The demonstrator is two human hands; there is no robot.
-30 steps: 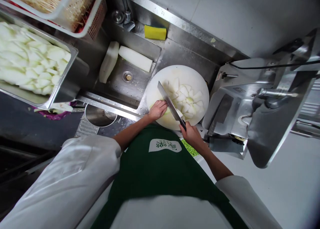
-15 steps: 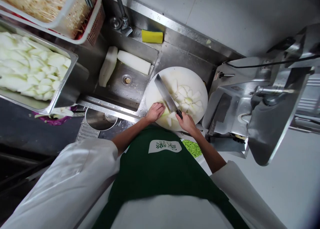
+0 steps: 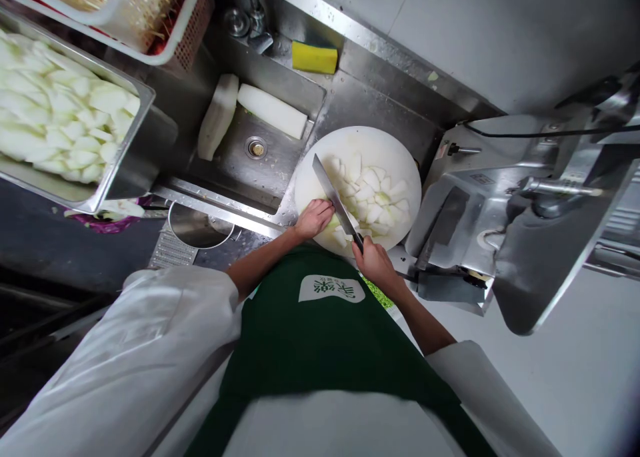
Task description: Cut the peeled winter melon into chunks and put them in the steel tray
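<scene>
On a round white cutting board (image 3: 380, 144) lies a heap of pale cut vegetable pieces (image 3: 375, 194). My right hand (image 3: 375, 262) is closed round the dark handle of a cleaver (image 3: 333, 194), whose blade slants up and left across the board. My left hand (image 3: 314, 218) has its fingers curled down on a pale vegetable piece at the board's near left edge, just left of the blade. The piece under my fingers is mostly hidden.
A small steel sink (image 3: 240, 157) left of the board holds two long white vegetable blocks (image 3: 273, 110). A steel pan (image 3: 120, 170) of cut pieces and a basket (image 3: 165, 37) stand far left. A yellow sponge (image 3: 314, 57) lies behind. A metal slicing machine (image 3: 505, 204) stands right.
The cleaver lifted and swung left half a second ago, then came back down beside my left hand. My right hand drew slightly back toward me. My left hand stayed in place.
</scene>
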